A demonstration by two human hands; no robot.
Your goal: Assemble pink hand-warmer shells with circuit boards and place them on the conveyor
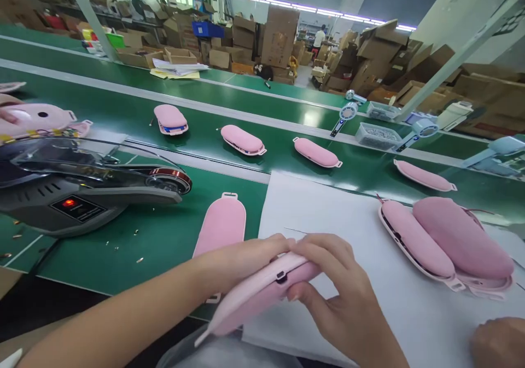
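A pink, oval padded case with a strap loop at its end is tilted on edge in front of me. A small black port shows along its seam. My left hand lies over the upper side and grips it, its fingertips partly hidden. My right hand holds the far end, thumb below and fingers above. Behind my left forearm, another flat pink case lies on the green bench. To the right, a pink case with a gap at its seam rests against a larger pink piece.
A grey machine with a red light stands at left. White paper covers the bench at right. Several pink cases, one here, lie on the green belt beyond. Other people's hands show at left and lower right.
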